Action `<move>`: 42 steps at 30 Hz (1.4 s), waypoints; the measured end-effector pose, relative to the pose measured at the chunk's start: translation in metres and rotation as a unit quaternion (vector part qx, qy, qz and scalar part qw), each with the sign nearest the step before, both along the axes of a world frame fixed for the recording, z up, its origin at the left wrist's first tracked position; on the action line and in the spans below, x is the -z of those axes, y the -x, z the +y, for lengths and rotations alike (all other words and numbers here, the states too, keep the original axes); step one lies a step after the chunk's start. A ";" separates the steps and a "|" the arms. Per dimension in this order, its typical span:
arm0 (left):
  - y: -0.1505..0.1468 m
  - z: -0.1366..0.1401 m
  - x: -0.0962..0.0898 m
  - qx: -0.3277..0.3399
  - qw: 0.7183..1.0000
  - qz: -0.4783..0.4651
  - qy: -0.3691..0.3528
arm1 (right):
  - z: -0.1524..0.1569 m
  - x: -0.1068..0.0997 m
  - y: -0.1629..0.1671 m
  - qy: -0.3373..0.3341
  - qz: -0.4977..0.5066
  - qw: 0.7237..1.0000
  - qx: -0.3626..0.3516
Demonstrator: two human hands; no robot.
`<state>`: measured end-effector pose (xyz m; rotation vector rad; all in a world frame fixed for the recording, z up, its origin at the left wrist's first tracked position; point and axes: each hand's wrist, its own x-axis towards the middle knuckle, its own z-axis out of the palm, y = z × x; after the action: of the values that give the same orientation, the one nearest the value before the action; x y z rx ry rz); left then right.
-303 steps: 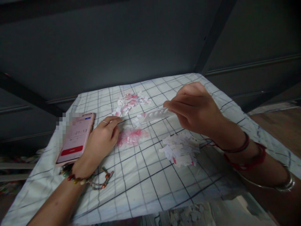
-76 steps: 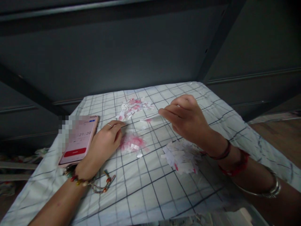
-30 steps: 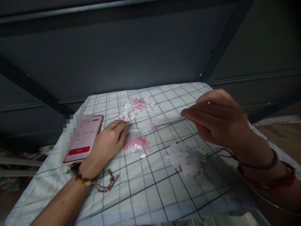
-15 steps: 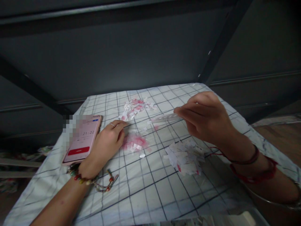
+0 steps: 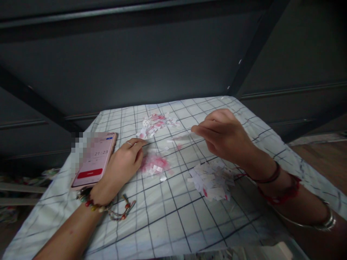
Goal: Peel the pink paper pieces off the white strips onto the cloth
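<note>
My right hand [image 5: 226, 135] is raised over the right-centre of the cloth, thumb and fingers pinched on a thin, see-through strip [image 5: 184, 137] that is faint and blurred. My left hand [image 5: 126, 159] rests on the cloth beside the phone, its fingers curled together; what is at its fingertips, if anything, is too small to make out. Just right of that hand lies a small heap of pink and clear scraps [image 5: 154, 164]. Below my right hand is a pile of white paper-like pieces [image 5: 213, 180]. Farther back sits another pile of white and pink pieces [image 5: 158, 122].
A checked cloth [image 5: 162, 231] covers the table. A phone [image 5: 94, 162] with a timer on its screen lies at the left. Dark panels [image 5: 135, 54] rise behind the table. Along the near edge a container [image 5: 279, 251] is partly in view.
My right hand has moved left and a little toward my left hand, and the see-through strip shows less clearly. My left hand stays in place.
</note>
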<state>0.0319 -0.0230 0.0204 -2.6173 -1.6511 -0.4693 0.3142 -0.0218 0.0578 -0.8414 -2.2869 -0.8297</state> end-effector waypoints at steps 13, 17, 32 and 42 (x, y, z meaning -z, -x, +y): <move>0.000 -0.001 -0.003 -0.014 1.000 0.016 0.011 | -0.001 -0.007 -0.014 0.003 0.000 1.000 0.027; 0.000 0.000 -0.003 -0.006 1.000 0.011 -0.006 | 0.000 -0.006 -0.017 -0.011 0.016 0.999 0.040; 0.003 0.002 -0.001 0.005 1.000 -0.002 -0.010 | 0.000 -0.008 -0.012 0.004 0.034 0.999 -0.017; 0.004 0.003 -0.001 0.005 1.000 -0.010 -0.018 | -0.003 -0.011 -0.016 0.039 0.010 0.999 -0.030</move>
<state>0.0279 -0.0202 0.0210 -2.6061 -1.6191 -0.5215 0.3301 -0.0243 0.0692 -0.8057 -2.3281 -0.7071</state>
